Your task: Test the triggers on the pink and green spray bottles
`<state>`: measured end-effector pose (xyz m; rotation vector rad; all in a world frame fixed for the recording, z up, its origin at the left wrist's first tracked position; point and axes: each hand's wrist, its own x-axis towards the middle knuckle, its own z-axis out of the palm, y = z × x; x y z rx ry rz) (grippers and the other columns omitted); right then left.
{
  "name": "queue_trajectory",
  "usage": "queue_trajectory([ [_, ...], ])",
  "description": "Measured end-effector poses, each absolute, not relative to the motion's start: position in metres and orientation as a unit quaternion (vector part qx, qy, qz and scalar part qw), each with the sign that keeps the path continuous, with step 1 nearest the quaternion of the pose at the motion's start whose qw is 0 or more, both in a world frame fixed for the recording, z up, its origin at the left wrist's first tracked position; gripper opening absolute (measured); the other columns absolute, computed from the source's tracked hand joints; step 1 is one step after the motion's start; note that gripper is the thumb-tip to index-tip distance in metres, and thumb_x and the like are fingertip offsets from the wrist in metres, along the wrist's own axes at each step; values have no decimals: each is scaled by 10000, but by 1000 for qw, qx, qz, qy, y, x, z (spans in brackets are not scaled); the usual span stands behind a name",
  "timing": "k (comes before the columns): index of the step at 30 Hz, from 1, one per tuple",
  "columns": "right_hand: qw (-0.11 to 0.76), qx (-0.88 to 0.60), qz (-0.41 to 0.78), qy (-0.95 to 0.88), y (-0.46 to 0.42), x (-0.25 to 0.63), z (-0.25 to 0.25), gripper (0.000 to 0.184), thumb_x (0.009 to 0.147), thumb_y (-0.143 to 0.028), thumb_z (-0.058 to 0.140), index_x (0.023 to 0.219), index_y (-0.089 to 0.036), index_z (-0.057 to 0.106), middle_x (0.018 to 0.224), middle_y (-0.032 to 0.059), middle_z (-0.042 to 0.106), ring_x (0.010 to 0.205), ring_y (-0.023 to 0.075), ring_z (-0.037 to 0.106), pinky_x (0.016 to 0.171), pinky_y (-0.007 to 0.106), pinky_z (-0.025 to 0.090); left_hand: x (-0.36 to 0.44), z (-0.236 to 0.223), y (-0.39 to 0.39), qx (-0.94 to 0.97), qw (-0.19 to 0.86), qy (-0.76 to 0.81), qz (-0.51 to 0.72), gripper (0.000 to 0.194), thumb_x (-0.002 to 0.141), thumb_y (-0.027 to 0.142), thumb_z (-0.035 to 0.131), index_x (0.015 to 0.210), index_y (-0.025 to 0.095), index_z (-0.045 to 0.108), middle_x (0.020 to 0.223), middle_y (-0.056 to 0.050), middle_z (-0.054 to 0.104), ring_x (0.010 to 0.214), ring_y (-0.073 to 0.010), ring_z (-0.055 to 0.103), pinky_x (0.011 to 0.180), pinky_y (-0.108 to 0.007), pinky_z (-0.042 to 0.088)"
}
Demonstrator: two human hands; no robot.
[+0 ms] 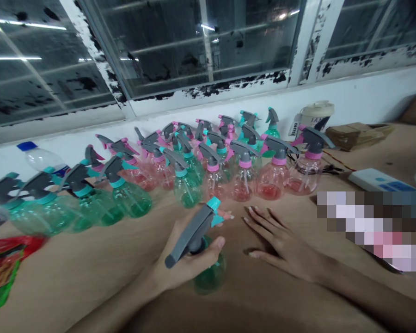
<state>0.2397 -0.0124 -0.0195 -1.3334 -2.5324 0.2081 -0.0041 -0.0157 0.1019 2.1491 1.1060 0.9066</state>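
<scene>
My left hand [183, 259] is wrapped round the neck of a green spray bottle [210, 273], which has a grey trigger head with a turquoise nozzle and trigger. The bottle stands near the front of the wooden table, and my palm and fingers hide part of its neck. To the right, my right hand [277, 236] rests flat on the tabletop, its fingers spread and nothing in it. Just beyond both hands are a pink spray bottle [244, 185] and a green spray bottle [188, 189] at the front of a crowded group.
Several more green bottles [131, 199] and pink bottles [270, 180] line the wall. A clear water bottle [45, 159] and a red-green packet [7, 268] are at left. A coffee cup [317, 115], brown cardboard [357, 134] and a white power strip [381, 180] sit at right, near a pixelated patch.
</scene>
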Motion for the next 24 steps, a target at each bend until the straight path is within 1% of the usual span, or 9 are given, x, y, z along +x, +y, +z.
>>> queue_trajectory([
  [3, 148, -457, 74, -874, -12, 241, -21, 705, 874, -588, 392, 1446, -223, 203, 1514, 56, 201, 1395, 239, 129, 1123, 502, 154, -3, 100, -16, 806, 273, 382, 360, 247, 739, 210, 535, 968, 229, 625, 990, -49, 677, 930, -199, 641, 868, -322, 499],
  [5, 151, -458, 73, -873, -12, 241, -21, 703, 874, -584, 398, 1447, -229, 199, 1513, 50, 203, 1394, 239, 135, 1122, 503, 162, -3, 100, -17, 806, 261, 382, 370, 205, 727, 196, 539, 916, 228, 613, 927, -39, 679, 880, -196, 649, 848, -328, 504],
  [11, 144, -457, 74, -875, -12, 242, -21, 687, 876, -579, 396, 1442, -234, 215, 1514, 38, 203, 1392, 233, 150, 1122, 496, 177, -2, 99, -18, 812, 237, 386, 368, 28, 751, 217, 526, 737, 213, 550, 683, 0, 609, 625, -166, 636, 583, -272, 514],
  [14, 145, -456, 74, -875, -12, 243, -22, 679, 879, -577, 394, 1440, -238, 219, 1515, 34, 198, 1393, 228, 142, 1124, 489, 172, -3, 99, -19, 810, 243, 383, 371, 56, 775, 220, 526, 803, 216, 574, 748, -12, 645, 712, -175, 654, 647, -278, 526],
  [16, 148, -456, 79, -874, -11, 244, -22, 677, 877, -576, 400, 1439, -243, 220, 1513, 32, 211, 1392, 230, 147, 1123, 491, 176, -3, 99, -19, 800, 254, 389, 379, 143, 776, 231, 529, 902, 221, 596, 844, -23, 668, 803, -181, 651, 746, -297, 526],
  [17, 150, -456, 82, -874, -11, 244, -22, 676, 877, -574, 402, 1439, -244, 220, 1511, 33, 217, 1392, 232, 151, 1123, 494, 178, -2, 98, -19, 794, 260, 399, 378, 185, 771, 238, 528, 940, 225, 600, 847, -20, 668, 793, -176, 645, 747, -295, 528],
  [19, 153, -456, 85, -873, -11, 243, -22, 676, 878, -571, 405, 1438, -243, 220, 1509, 37, 227, 1390, 234, 160, 1121, 498, 180, -1, 97, -20, 780, 272, 431, 363, 212, 752, 250, 519, 945, 234, 604, 720, 7, 638, 638, -153, 608, 614, -259, 528],
  [21, 156, -454, 86, -873, -11, 243, -21, 675, 879, -568, 406, 1439, -241, 219, 1507, 40, 237, 1389, 235, 166, 1121, 500, 179, 0, 95, -22, 761, 280, 469, 351, 166, 729, 252, 497, 866, 239, 591, 571, 40, 537, 485, -130, 503, 458, -227, 460],
  [24, 157, -453, 86, -874, -12, 243, -20, 673, 879, -569, 404, 1439, -246, 218, 1504, 33, 246, 1389, 231, 168, 1124, 495, 179, 2, 92, -26, 737, 274, 508, 353, 41, 702, 242, 481, 722, 237, 517, 535, 52, 416, 455, -120, 404, 411, -225, 383],
])
